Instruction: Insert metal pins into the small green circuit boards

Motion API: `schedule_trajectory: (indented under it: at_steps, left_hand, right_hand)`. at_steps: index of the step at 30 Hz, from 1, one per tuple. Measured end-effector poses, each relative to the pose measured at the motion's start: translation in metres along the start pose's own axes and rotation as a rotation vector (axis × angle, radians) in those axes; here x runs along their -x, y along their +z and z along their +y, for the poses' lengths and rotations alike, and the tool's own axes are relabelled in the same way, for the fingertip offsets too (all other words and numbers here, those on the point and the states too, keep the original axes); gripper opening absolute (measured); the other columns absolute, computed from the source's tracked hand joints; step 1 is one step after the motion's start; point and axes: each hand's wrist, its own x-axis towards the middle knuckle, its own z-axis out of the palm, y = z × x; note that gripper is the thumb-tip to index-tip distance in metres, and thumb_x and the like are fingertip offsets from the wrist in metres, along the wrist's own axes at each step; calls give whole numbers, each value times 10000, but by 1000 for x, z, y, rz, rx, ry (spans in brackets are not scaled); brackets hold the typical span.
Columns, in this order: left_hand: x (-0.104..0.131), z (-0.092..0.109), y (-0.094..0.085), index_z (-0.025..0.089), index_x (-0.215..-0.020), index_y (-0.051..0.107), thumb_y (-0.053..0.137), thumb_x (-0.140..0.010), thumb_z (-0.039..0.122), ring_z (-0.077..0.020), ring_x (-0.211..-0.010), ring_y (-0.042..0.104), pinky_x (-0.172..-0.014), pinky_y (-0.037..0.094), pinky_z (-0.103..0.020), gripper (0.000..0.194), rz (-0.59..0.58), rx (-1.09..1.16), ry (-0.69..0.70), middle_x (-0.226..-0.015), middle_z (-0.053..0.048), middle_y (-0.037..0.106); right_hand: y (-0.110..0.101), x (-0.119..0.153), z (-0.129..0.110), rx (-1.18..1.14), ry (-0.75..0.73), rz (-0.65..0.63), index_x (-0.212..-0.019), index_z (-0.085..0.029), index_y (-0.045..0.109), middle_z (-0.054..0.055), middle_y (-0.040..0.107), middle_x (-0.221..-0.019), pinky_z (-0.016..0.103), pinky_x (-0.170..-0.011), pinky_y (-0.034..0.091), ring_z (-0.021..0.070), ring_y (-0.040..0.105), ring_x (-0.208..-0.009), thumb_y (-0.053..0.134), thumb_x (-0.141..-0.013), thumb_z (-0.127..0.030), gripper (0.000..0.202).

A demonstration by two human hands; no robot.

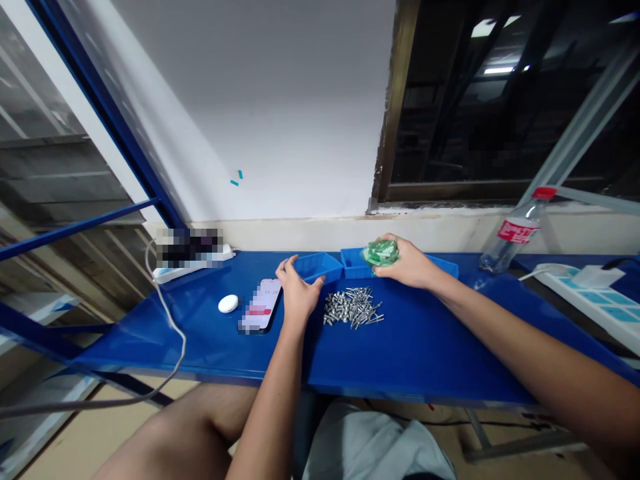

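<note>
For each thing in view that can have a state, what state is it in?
Left hand: spread open, at the left blue bin
Right hand: closed around the green plastic bundle
Green plastic bundle: crumpled, held
Left blue bin: upright, open-topped
Right blue bin: open-topped, partly hidden
Metal pieces: loose, heaped
Phone: screen lit
Bottle: standing, capped
Right power strip: plug apparently inserted

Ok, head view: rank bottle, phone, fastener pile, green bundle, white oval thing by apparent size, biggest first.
1. Bottle
2. Phone and fastener pile: too close to rank
3. Green bundle, partly covered by right hand
4. White oval thing
</note>
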Motion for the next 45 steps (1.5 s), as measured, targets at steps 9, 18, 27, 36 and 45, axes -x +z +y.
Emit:
schedule_trajectory:
  at_steps: [9, 18, 27, 36, 45]
  left_hand:
    - [4, 0, 1, 173, -1457, 418, 777, -742, 167, -388, -1608, 137, -1276, 289, -516, 800, -117, -110, -98, -1653, -227, 198]
    - [14, 9, 6, 206, -1430, 484, 701, -877, 279, -417, -1558, 250, -1249, 276, -643, 598, 72, -123, 190, -1632, -200, 280]
    - [18, 16, 8, 195, -1424, 492, 625, -950, 289, -392, -1557, 251, -1252, 284, -622, 502, 62, -176, 282, -1593, -181, 352]
    - [19, 17, 9, 202, -1437, 494, 611, -957, 275, -383, -1559, 252, -1252, 277, -624, 499, 57, -175, 305, -1591, -186, 371]
    - [22, 21, 9, 211, -1443, 494, 608, -953, 256, -378, -1566, 240, -1255, 267, -625, 505, 30, -165, 346, -1590, -176, 380]
  right_hand:
    - [-6, 45, 10, 672, 103, -192, -1227, -238, 581, 56, 737, -935, 312, -617, 445, 260, 693, -772, 761, -662, -273, 593]
    - [-9, 56, 35, 679, -131, -300, -1476, -261, 511, 128, 610, -1423, 459, -968, 552, 367, 650, -1213, 739, -715, -262, 795]
    - [-27, 70, 30, 614, -169, -365, -1660, -312, 270, 87, 353, -1685, 491, -1214, 421, 380, 404, -1508, 759, -820, -559, 1003]
    - [3, 79, 15, 679, -360, -322, -1657, -280, 289, 132, 344, -1684, 624, -1283, 234, 430, 277, -1557, 777, -720, -746, 1155]
    - [10, 107, 3, 617, -456, -316, -1643, -303, 329, 106, 315, -1701, 680, -1287, 134, 456, 238, -1563, 807, -674, -741, 1167]
